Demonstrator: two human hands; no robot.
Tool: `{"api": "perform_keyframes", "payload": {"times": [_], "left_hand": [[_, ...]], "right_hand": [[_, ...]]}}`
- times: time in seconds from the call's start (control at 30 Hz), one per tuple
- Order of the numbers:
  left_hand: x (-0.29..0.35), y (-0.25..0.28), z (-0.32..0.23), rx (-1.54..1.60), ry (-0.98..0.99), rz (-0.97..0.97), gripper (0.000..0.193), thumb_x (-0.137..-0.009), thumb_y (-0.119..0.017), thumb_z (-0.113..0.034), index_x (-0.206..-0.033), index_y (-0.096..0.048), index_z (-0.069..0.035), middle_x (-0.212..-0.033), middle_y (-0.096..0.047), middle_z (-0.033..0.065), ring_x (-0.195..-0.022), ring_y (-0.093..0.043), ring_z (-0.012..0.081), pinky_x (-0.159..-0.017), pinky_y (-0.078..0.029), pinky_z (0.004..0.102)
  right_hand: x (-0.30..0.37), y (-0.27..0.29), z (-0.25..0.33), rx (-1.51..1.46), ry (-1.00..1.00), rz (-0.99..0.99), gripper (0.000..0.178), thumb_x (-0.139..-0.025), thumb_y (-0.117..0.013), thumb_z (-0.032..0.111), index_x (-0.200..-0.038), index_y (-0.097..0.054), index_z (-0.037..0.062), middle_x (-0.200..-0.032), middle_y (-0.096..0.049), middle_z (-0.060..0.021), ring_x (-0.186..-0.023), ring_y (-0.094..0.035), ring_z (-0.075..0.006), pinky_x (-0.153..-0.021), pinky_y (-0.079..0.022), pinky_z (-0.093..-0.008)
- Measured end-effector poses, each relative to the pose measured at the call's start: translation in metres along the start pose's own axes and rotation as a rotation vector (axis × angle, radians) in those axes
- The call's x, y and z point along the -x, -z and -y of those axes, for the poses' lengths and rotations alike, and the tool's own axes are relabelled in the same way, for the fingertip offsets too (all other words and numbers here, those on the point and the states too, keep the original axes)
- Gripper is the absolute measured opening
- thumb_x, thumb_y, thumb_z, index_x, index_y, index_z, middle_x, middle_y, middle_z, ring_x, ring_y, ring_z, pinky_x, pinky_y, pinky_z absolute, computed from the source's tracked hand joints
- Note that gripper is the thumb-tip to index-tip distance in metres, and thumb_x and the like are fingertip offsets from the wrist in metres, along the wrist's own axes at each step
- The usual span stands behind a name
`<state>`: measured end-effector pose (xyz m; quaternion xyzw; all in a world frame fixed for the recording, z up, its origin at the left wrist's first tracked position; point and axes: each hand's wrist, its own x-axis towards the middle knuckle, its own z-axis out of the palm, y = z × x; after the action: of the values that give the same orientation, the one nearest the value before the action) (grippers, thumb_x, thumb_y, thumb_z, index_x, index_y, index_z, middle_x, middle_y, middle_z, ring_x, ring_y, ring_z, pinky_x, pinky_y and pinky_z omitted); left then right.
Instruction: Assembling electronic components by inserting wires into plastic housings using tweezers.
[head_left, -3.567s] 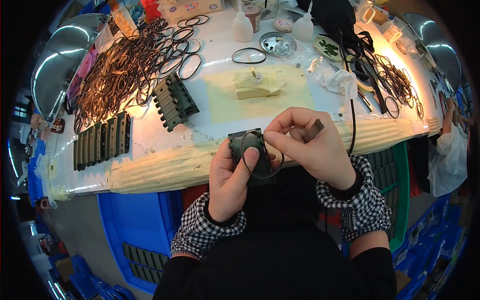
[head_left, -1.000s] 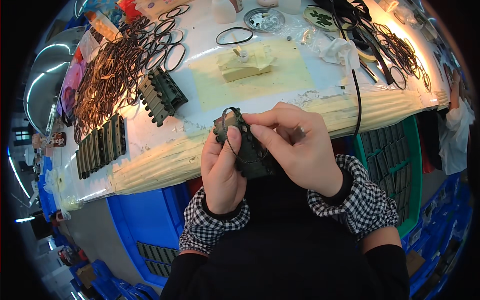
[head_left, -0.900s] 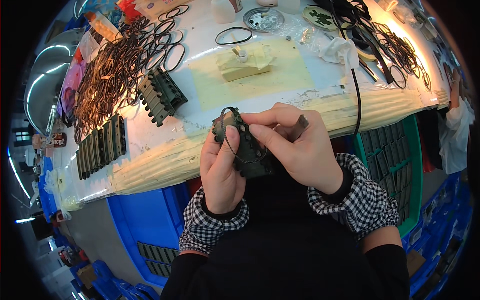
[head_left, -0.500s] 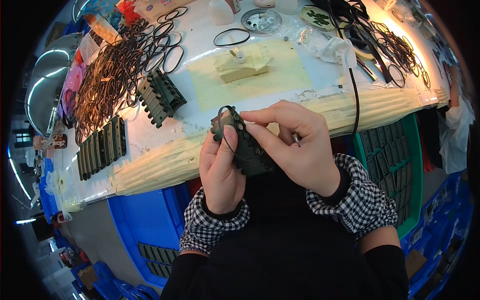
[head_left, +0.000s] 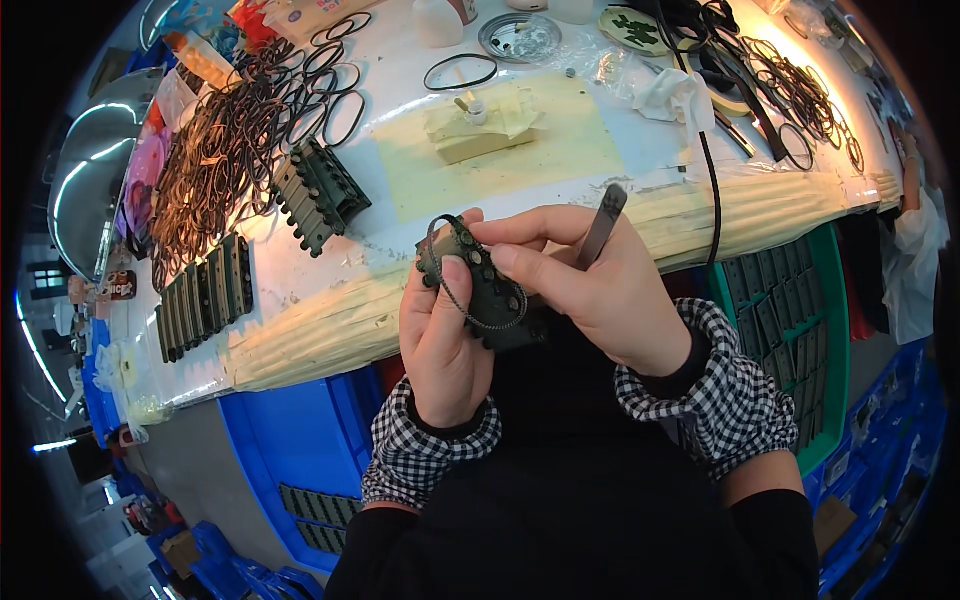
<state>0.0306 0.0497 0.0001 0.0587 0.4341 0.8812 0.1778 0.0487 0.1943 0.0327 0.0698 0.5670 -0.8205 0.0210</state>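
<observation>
My left hand [head_left: 440,345] is closed around a dark green ridged block [head_left: 500,330] with round knobs along its side, its thumb on the near face. A thin dark looped band [head_left: 437,262] hangs in a wide curve over the block and the left thumb. My right hand [head_left: 600,290] is closed, thumb and index fingertips pinched together at the block's upper right edge, by the knobs. What lies between those fingertips is too small to make out. A flat grey metal tool [head_left: 603,225], perhaps tweezers, is tucked in the right hand and sticks up past the knuckles.
More green ridged blocks [head_left: 322,195] stand on the table's left, beside tangled dark bands [head_left: 225,150]. A cream-coloured block [head_left: 485,135] sits ahead on yellow paper. A blue bin [head_left: 265,455] and a green bin [head_left: 832,330] holding parts stand below. A black cable [head_left: 714,200] hangs at right.
The metal tool has swung in my right hand, from end-on to sticking upward. The looped band has shifted and curves wider over the block. My left hand has barely moved.
</observation>
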Motion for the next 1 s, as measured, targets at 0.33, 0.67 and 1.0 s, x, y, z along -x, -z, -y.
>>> {"api": "perform_keyframes", "payload": {"times": [0.33, 0.67, 1.0], "left_hand": [[-0.002, 0.011, 0.000, 0.061, -0.011, -0.032, 0.036, -0.101, -0.046, -0.023, -0.129, -0.047, -0.001, -0.125, -0.056, 0.0085, -0.112, -0.056, 0.0170, -0.096, -0.047, 0.0345], [-0.001, 0.009, 0.002, 0.023, -0.095, 0.019, 0.034, -0.101, -0.046, -0.023, -0.129, -0.049, -0.004, -0.124, -0.056, 0.0059, -0.112, -0.056, 0.0154, -0.097, -0.047, 0.0325], [-0.002, 0.009, 0.002, 0.131, -0.062, 0.046, 0.029, -0.100, -0.049, -0.016, -0.125, -0.050, -0.001, -0.118, -0.058, 0.0075, -0.105, -0.058, 0.0142, -0.091, -0.049, 0.0303]], "right_hand": [[0.005, 0.001, -0.022, 0.156, 0.183, -0.029, 0.019, -0.084, -0.062, -0.003, -0.100, -0.071, 0.0013, -0.081, -0.060, -0.0010, -0.056, -0.043, -0.0013, -0.047, -0.031, -0.0176], [0.003, -0.005, -0.012, 0.566, 0.592, -0.098, 0.023, -0.080, -0.066, -0.005, -0.102, -0.069, 0.0013, -0.076, -0.058, -0.0073, -0.059, -0.054, -0.0140, -0.052, -0.043, -0.0266], [0.006, -0.006, -0.013, 0.615, 0.587, -0.078, 0.027, -0.077, -0.064, -0.007, -0.102, -0.069, 0.0026, -0.072, -0.053, -0.0073, -0.059, -0.054, -0.0173, -0.053, -0.043, -0.0280]]}}
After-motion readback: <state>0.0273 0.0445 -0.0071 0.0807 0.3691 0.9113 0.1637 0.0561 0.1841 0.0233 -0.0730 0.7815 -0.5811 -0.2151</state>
